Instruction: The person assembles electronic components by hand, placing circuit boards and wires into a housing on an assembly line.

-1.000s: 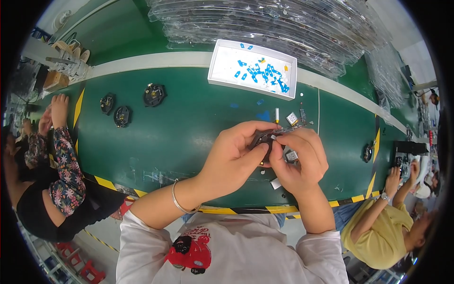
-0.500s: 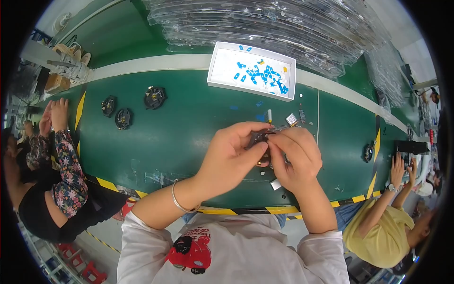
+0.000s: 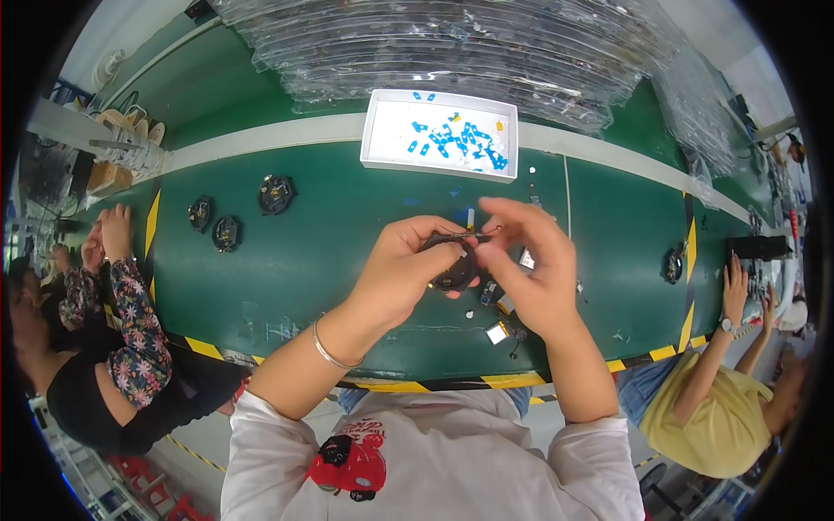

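My left hand grips a small round black part over the green belt. My right hand meets it from the right, its fingertips pinching thin dark wires at the top of the part. A thin bracelet sits on my left wrist. Beneath my hands lie small loose pieces, among them a shiny square piece and a pale chip.
A white tray with several small blue pieces stands beyond my hands. Three round black parts lie at left on the belt, one more at right. Clear plastic trays are stacked behind. A person sits on each side.
Both hands have lifted a little and turned the black part; my right fingers now spread and pinch the wires at its top.
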### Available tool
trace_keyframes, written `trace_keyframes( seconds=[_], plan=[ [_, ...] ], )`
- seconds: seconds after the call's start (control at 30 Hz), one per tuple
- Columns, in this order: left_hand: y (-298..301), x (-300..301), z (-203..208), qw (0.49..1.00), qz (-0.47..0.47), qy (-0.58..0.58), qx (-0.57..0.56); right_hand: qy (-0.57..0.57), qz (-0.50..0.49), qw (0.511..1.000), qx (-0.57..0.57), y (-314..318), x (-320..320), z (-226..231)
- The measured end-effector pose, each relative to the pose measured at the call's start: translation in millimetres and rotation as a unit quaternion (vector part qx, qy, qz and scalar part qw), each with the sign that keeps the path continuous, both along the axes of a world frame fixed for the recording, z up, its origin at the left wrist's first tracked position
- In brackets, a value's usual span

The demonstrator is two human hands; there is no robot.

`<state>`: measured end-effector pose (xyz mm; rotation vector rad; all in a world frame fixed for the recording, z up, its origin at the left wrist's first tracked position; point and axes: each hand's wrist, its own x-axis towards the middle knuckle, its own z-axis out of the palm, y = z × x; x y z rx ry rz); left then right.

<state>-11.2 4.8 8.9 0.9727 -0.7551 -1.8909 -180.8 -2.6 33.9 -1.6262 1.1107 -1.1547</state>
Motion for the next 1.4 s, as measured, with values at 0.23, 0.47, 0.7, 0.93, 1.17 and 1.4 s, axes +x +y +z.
trace_keyframes(
  seconds=[0.23, 0.47, 0.7, 0.93, 1.17, 1.4],
  plan=[
    [-4.4, -20.1, 7.1, 0.953, -0.042, -0.217, -0.208, -0.022, -0.095, 0.995, 0.012, -37.6, -76.9, 2.7],
    [1.9, -29.9, 14.5, 0.703, -0.197, -0.475, -0.491, 0.25, -0.437, 0.857, 0.115, -50.2, -253.1, -39.3],
    [-0.4, -21.7, 1.5, 0.709, -0.189, -0.409, -0.543, 0.324, -0.527, 0.766, -0.172, -56.8, -228.5, -33.1],
    [1.5, 4.0, 8.7, 0.971, -0.101, -0.151, -0.157, 0.078, 0.079, 0.991, -0.077, -16.6, -35.2, 3.0],
    [1.2, 13.9, 11.2, 0.992, -0.048, -0.063, -0.101, -0.03, 0.178, 0.98, 0.088, -8.0, -10.2, -9.8],
    [-5.4, 31.8, 6.9, 0.997, 0.013, -0.042, -0.059, 0.085, 0.226, 0.954, 0.18, -14.4, -13.5, -22.0]
  ],
)
